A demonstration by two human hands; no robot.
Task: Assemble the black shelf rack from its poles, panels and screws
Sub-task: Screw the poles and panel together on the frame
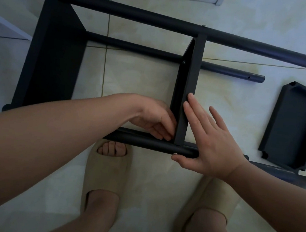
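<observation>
Floor tiles (151, 78), pale and glossy, carry everything; white furniture (8, 27) crowds the far left edge, and open floor lies to the right. The black shelf rack (106, 43) lies on its side. There are three panels: an end panel (50, 55) and a middle panel (187, 100) fitted, and a loose panel (293, 126) well apart at the right. Three poles show clearly: the far pole (175, 25), the middle pole (154, 51) and the near pole (146, 142). Two beige slippers (106, 174) stand just below.

The right hand (211, 139) lies flat, its grip released, on the middle panel's edge and the near pole. The left hand (153, 119) curls against that panel's inner face (whether it pinches anything I cannot tell). Four pale screw heads (184, 62) are clear.
</observation>
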